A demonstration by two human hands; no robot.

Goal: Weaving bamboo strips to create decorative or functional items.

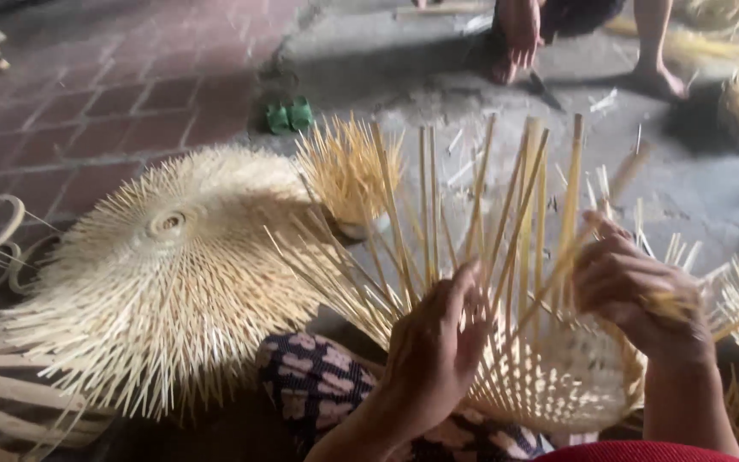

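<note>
Up close, we saw:
Left hand point(434, 346): closed round upright bamboo strips point(506, 214) at the near rim of the basket point(558, 385).
Right hand point(635, 295): pinching a strip, slightly farther off.
Strip axis: rising, fanning away from us.
Texture: pale, stiff, splintery.
Farther left: woven disc point(168, 265), round, bristling.
Beyond: grey floor point(712, 197).

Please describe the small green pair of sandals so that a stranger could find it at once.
Look where the red brick paving meets the grey concrete floor, beyond the big round woven piece. The green sandals lie there side by side, the only green thing among pale yellow bamboo.
</note>
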